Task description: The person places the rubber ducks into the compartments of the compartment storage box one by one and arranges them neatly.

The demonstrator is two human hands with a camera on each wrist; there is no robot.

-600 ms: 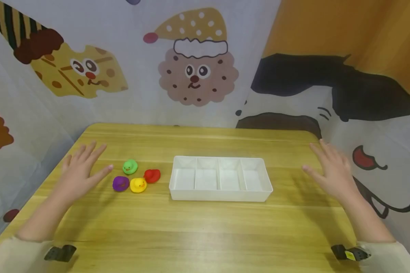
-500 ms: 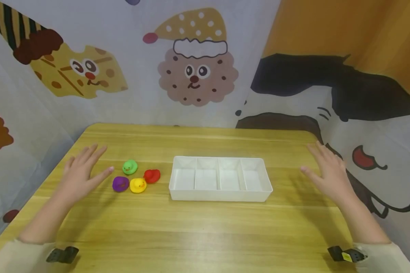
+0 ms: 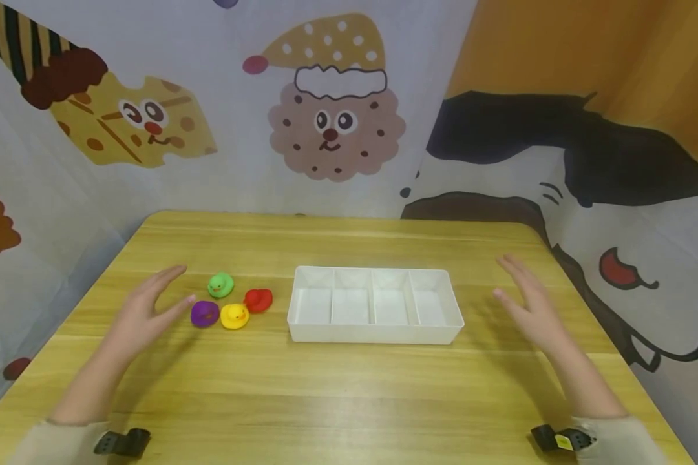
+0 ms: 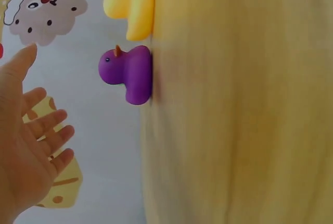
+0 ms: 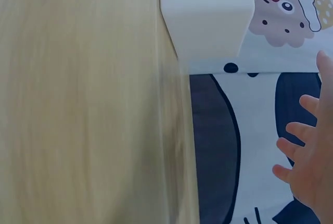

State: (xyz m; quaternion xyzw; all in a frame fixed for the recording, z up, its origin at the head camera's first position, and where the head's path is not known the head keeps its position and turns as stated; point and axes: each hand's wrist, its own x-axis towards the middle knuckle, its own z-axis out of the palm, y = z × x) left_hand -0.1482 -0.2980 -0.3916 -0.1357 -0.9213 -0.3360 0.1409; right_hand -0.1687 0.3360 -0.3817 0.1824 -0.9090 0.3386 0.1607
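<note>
My left hand (image 3: 142, 316) hovers over the table's left side, fingers extended and thumb apart, holding nothing. Just right of it sit a purple rubber duck (image 3: 205, 314), a green rubber duck (image 3: 220, 285), a yellow rubber duck (image 3: 234, 316) and a red rubber duck (image 3: 258, 300). In the left wrist view the purple duck (image 4: 127, 73) stands upright, apart from the fingers. A white tray (image 3: 372, 333) with several compartments lies at mid-table; no objects show inside. To its right, my right hand (image 3: 532, 316) hovers with loosely spread fingers, touching nothing.
The wooden table (image 3: 349, 394) has rounded far corners. Behind it hangs a white cloth (image 3: 232, 187) printed with cartoon figures. Each sleeve carries a black wrist device (image 3: 122, 442).
Both hands have moved inward and a little nearer to me, the right hand more so, turning towards the middle. The ducks and tray stay where they were.
</note>
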